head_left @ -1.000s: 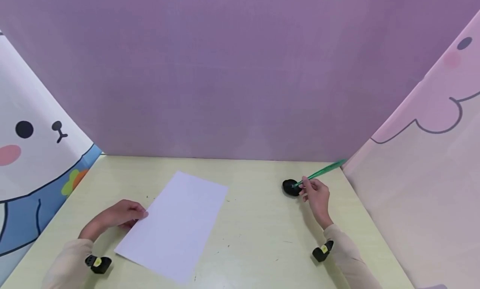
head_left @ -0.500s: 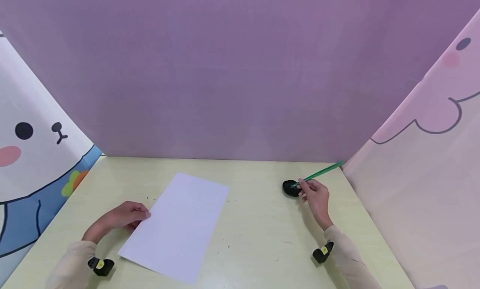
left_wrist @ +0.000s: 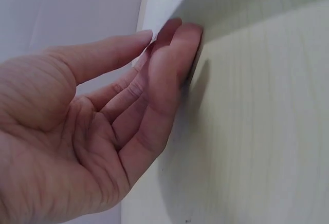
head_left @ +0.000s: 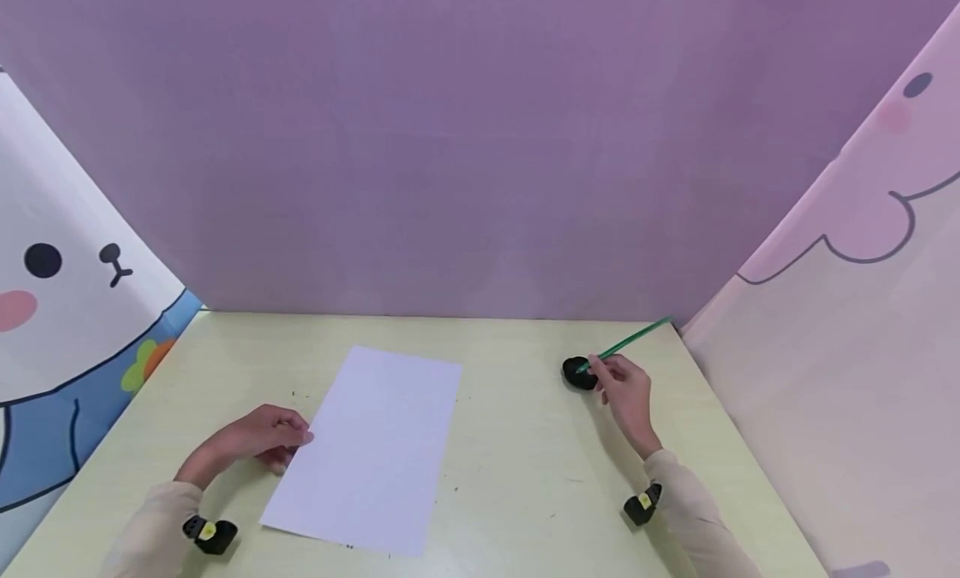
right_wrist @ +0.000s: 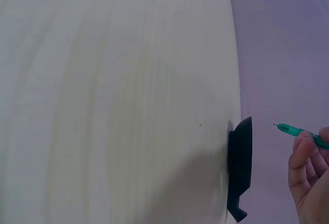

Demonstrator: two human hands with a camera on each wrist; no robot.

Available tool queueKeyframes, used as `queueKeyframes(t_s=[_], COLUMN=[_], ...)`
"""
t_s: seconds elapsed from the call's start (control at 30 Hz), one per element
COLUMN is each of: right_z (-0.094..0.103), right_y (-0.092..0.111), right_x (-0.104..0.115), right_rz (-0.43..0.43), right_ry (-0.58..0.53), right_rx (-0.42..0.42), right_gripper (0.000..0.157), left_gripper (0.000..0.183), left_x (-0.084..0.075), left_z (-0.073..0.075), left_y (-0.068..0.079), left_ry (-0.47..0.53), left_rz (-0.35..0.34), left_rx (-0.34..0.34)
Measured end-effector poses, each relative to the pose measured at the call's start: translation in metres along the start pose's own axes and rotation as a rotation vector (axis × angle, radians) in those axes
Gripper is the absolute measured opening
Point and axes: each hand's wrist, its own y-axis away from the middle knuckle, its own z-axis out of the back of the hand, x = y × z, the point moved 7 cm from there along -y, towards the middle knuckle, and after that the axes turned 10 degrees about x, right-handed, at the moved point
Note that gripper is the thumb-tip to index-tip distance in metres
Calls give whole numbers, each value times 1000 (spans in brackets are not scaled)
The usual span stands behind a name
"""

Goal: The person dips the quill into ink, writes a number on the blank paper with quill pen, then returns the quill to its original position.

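Note:
A white sheet of paper (head_left: 371, 453) lies on the left half of the table. At its left edge my left hand (head_left: 258, 439) pinches it, thumb on top and fingers below. The left wrist view shows that hand (left_wrist: 113, 106) with its fingers bent and the thumb tip close to them. On the right, my right hand (head_left: 628, 394) holds a slim green pen (head_left: 630, 339) between thumb and fingers. The pen (right_wrist: 293, 130) has a fine tip in the right wrist view. Its tip overlaps a small black dish-like object (head_left: 573, 376) in the head view, while the right wrist view shows the tip above this object (right_wrist: 239, 157).
The pale wooden table (head_left: 517, 444) ends at a purple back wall (head_left: 480, 161). Printed cartoon panels stand along the left (head_left: 75, 328) and right (head_left: 847, 344) sides. Small dark specks dot the tabletop. Each sleeve carries a black wrist camera, one left (head_left: 213, 536), one right (head_left: 641, 507).
The paper has turned counter-clockwise, its near end moving right with my left hand. The pen has tipped slightly and shifted left over the black object.

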Motion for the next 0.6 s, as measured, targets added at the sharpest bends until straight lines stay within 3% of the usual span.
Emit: queueKeyframes(t_s=[0.33,0.6], right_z=[-2,-6], right_y=[2,5], right_x=[1,7], right_rz=[-1,11], right_ry=[14,35], right_rx=[27,35], right_gripper=[24,23], left_gripper=[27,25], left_x=[-5,-10], left_z=[-5,-12], left_y=[0,-1], left_ry=[17,47], left_rz=[40,35], left_rx=[-79,-73])
